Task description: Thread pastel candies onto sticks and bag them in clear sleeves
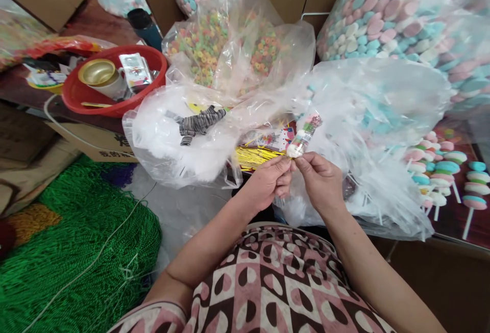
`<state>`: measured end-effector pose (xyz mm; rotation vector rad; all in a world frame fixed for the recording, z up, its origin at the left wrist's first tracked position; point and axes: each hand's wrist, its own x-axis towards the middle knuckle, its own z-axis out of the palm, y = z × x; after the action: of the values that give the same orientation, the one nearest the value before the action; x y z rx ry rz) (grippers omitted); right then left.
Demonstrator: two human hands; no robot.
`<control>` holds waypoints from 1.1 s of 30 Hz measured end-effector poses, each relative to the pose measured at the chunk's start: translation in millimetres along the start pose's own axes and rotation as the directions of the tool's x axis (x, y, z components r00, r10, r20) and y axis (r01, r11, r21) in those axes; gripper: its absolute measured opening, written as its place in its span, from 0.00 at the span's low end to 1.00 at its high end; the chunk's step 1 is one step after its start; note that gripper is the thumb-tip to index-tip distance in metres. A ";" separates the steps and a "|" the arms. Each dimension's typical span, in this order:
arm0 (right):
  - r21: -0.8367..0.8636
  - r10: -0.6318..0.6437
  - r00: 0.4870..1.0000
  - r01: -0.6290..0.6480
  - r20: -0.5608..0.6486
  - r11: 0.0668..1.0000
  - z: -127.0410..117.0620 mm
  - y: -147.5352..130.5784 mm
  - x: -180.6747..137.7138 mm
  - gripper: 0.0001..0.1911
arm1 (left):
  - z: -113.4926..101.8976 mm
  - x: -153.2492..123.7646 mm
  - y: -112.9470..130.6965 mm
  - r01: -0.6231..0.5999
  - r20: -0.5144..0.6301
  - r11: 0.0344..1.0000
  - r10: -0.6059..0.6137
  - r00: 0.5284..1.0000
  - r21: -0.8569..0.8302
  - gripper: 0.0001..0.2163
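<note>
A marshmallow skewer (305,135) in a clear printed wrapper tilts up and to the right in front of me. My left hand (272,179) pinches at its lower end, fingers curled. From the other side, my right hand (320,176) closes thumb and finger on the same gathered end. What lies between the fingertips is too small to make out. Just beyond my left hand is a pile of yellow twist ties (255,157). Printed wrappers (268,138) lie behind the ties.
Bare marshmallow skewers (444,167) lie at the right. Large bags of marshmallows (390,17) and a bag of ring-shaped candies (214,42) stand behind. A red basin (115,108) is at the left, a striped cloth piece (201,121) nearer, and green cord (76,231) lower left.
</note>
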<state>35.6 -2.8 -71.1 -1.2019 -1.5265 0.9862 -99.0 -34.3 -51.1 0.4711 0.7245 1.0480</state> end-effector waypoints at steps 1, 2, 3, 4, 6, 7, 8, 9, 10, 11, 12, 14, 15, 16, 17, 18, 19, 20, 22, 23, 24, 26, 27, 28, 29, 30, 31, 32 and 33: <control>-0.081 -0.049 0.999 0.047 -0.014 0.996 -0.4 -2.2 -0.9 0.09 | 1.0 1.0 -0.9 -0.045 -0.053 0.998 0.048 0.997 0.042 0.12; -0.145 -0.094 0.995 0.090 -0.021 0.985 -0.9 -3.8 -1.6 0.09 | 1.4 2.3 -2.3 -0.088 -0.098 0.992 0.097 0.990 0.090 0.12; -0.186 -0.131 0.991 0.125 -0.020 0.974 -1.2 -5.0 -2.2 0.09 | 1.3 3.8 -4.1 -0.128 -0.134 0.981 0.148 0.980 0.148 0.13; -0.207 -0.158 0.987 0.151 -0.017 0.967 -1.6 -5.7 -2.5 0.09 | 0.5 5.3 -5.9 -0.165 -0.160 0.962 0.202 0.966 0.219 0.12; -0.209 -0.173 0.985 0.167 -0.011 0.964 -2.2 -6.3 -2.2 0.09 | -2.3 8.1 -9.0 -0.225 -0.188 0.890 0.319 0.929 0.396 0.12; -0.203 -0.164 0.986 0.160 -0.004 0.966 -2.5 -6.4 -1.7 0.08 | -3.9 9.3 -10.0 -0.245 -0.194 0.836 0.379 0.905 0.491 0.11; -0.196 -0.148 0.989 0.146 0.006 0.970 -2.8 -6.6 -1.0 0.08 | -5.3 10.1 -10.3 -0.255 -0.193 0.776 0.433 0.880 0.576 0.10; -0.191 -0.129 0.991 0.130 0.018 0.973 -3.1 -6.7 -0.2 0.08 | -6.2 10.6 -10.2 -0.256 -0.189 0.720 0.474 0.860 0.645 0.09; -0.186 -0.111 0.993 0.115 0.033 0.976 -3.3 -6.9 0.7 0.08 | -6.6 10.8 -9.7 -0.249 -0.183 0.676 0.499 0.847 0.694 0.09; -0.183 -0.094 0.994 0.102 0.051 0.978 -3.5 -7.2 1.5 0.08 | -6.3 10.7 -9.0 -0.238 -0.179 0.649 0.508 0.842 0.723 0.08; -0.181 -0.083 0.995 0.093 0.064 0.979 -3.7 -7.6 2.1 0.08 | -5.5 10.5 -8.2 -0.224 -0.181 0.639 0.504 0.844 0.736 0.08; -0.180 -0.069 0.996 0.079 0.063 0.980 -3.7 -8.6 2.8 0.07 | -2.7 10.1 -7.4 -0.206 -0.185 0.646 0.483 0.856 0.735 0.08; -0.181 -0.062 0.997 0.070 0.048 0.981 -3.6 -9.4 2.8 0.07 | -1.1 10.0 -7.5 -0.201 -0.182 0.655 0.469 0.864 0.728 0.08; -0.182 -0.052 0.998 0.056 0.027 0.982 -3.6 -10.3 2.6 0.07 | 0.3 10.0 -8.0 -0.199 -0.176 0.665 0.452 0.875 0.719 0.07; -0.181 -0.035 0.999 0.036 0.007 0.983 -3.8 -11.4 2.4 0.07 | 1.4 10.1 -8.9 -0.196 -0.167 0.677 0.432 0.886 0.709 0.06; -0.177 -0.013 1.000 0.012 -0.006 0.984 -4.1 -12.6 2.0 0.07 | 2.1 10.2 -9.9 -0.195 -0.155 0.691 0.410 0.899 0.696 0.05; -0.171 0.012 1.000 -0.014 -0.011 0.985 -4.8 -13.9 1.7 0.07 | 2.6 10.2 -10.8 -0.195 -0.141 0.710 0.384 0.912 0.676 0.04; -0.161 0.038 0.999 -0.039 -0.007 0.986 -5.7 -15.1 1.4 0.07 | 2.8 10.0 -11.5 -0.196 -0.122 0.734 0.355 0.927 0.650 0.04; -0.135 0.074 0.997 -0.072 0.010 0.988 -8.3 -17.4 1.1 0.06 | 3.1 8.9 -11.5 -0.209 -0.072 0.794 0.302 0.950 0.571 0.04; -0.126 0.074 0.997 -0.071 0.015 0.990 -9.9 -18.5 1.0 0.06 | 3.4 8.2 -10.7 -0.217 -0.041 0.825 0.279 0.959 0.523 0.05; -0.124 0.062 0.998 -0.059 0.019 0.991 -11.3 -19.6 0.7 0.05 | 3.9 7.5 -9.3 -0.223 -0.013 0.852 0.260 0.966 0.474 0.07; -0.153 0.003 1.000 0.000 0.019 0.988 -13.5 -22.1 -0.5 0.04 | 5.2 7.0 -5.5 -0.234 0.018 0.886 0.247 0.969 0.400 0.10; -0.180 -0.035 0.999 0.039 0.022 0.983 -13.9 -23.6 -1.6 0.04 | 6.0 7.3 -3.1 -0.247 0.017 0.896 0.259 0.966 0.370 0.10; -0.210 -0.075 0.997 0.080 0.032 0.974 -13.8 -25.1 -3.0 0.04 | 6.9 8.0 -0.4 -0.265 0.010 0.905 0.278 0.961 0.334 0.10; -0.236 -0.111 0.993 0.120 0.049 0.964 -13.3 -26.5 -4.6 0.04 | 7.8 8.7 2.5 -0.285 0.002 0.915 0.297 0.955 0.284 0.11; -0.256 -0.145 0.987 0.158 0.071 0.954 -12.5 -27.8 -6.4 0.04 | 8.8 9.3 5.7 -0.304 -0.001 0.926 0.312 0.950 0.223 0.12; -0.270 -0.171 0.980 0.192 0.097 0.944 -11.6 -28.7 -8.0 0.05 | 9.7 9.5 9.1 -0.322 -0.003 0.934 0.326 0.945 0.155 0.13; -0.281 -0.187 0.975 0.214 0.121 0.936 -10.8 -29.3 -9.3 0.05 | 10.7 8.8 12.7 -0.337 -0.007 0.937 0.339 0.941 0.094 0.15; -0.291 -0.194 0.972 0.226 0.135 0.930 -10.4 -29.6 -10.2 0.06 | 11.7 7.2 16.2 -0.350 -0.019 0.935 0.352 0.936 0.053 0.15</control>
<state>39.6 -18.2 -42.2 -1.1782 -1.8997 0.6956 -98.1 -21.0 -34.7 0.6455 0.7069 1.3765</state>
